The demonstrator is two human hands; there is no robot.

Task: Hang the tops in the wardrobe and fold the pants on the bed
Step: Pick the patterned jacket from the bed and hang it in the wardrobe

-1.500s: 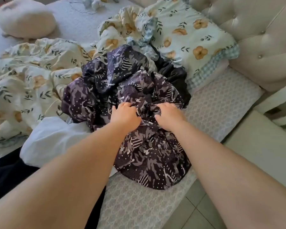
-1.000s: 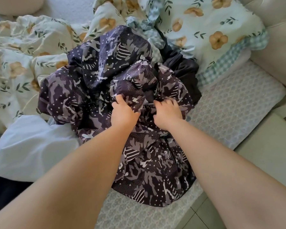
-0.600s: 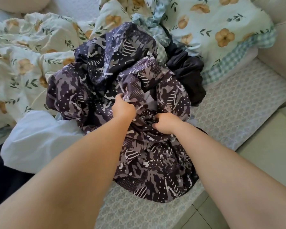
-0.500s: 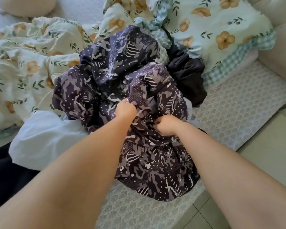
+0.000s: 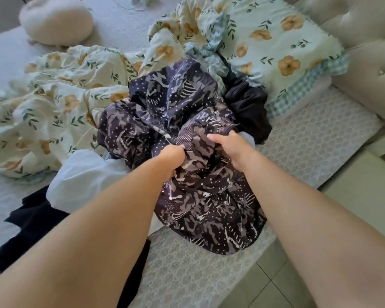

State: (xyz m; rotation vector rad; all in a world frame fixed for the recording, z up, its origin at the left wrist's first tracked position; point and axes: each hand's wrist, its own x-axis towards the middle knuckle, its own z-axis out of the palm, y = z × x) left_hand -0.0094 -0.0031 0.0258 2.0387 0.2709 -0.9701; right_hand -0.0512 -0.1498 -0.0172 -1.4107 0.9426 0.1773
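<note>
Patterned garment (image 5: 187,121): dark purple; it lay crumpled in a heap near the edge of the bed (image 5: 309,138), its lower part drooping over that edge toward 6 o'clock.
Left hand (image 5: 172,157): fingers were curled tight into a fistful of the garment's cloth near the middle of the heap.
Right hand (image 5: 229,147): close by at 3 o'clock of the left hand, thumb and fingers clasped a bunched fold of the same garment.
Quilt (image 5: 53,103): floral, rumpled, from 9 to 11 o'clock of the heap.
Pillow (image 5: 276,52): floral, at 1 o'clock, beside the tufted headboard (image 5: 365,52).
Black garment (image 5: 247,107): at 2 o'clock, touching the heap.
White garment (image 5: 82,174): at 8 o'clock, against the heap.
</note>
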